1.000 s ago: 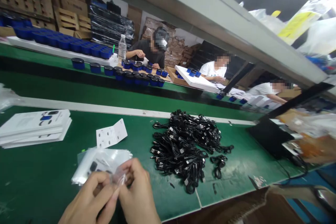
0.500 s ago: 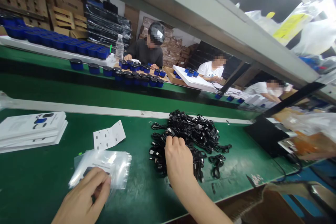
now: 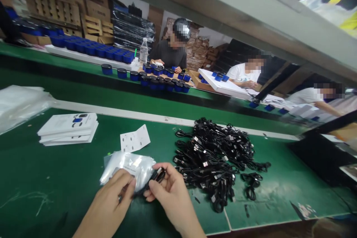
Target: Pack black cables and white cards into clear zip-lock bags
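My right hand (image 3: 170, 189) grips a bundled black USB cable (image 3: 156, 177) at the right edge of a stack of clear plastic bags (image 3: 128, 161). Thumb and fingers of my left hand (image 3: 114, 193) are pinched at the near edge of the bags, seemingly on the top one; the fingertips are partly hidden. A printed sheet shows through the plastic. Right of my hands lies a big heap of black USB cables (image 3: 214, 156). Behind the bags rests a folded white leaflet (image 3: 135, 139).
A stack of printed leaflets (image 3: 68, 128) and more plastic bags (image 3: 22, 106) lie to the left. Across the bench, blue containers with black lids (image 3: 158, 81) stand in rows, with several people (image 3: 174, 50) seated behind. A shelf beam (image 3: 212, 15) crosses overhead.
My right hand has moved left from the heap to the bags, now with a cable in it. My left hand stays at the bags. The camera view has turned left.
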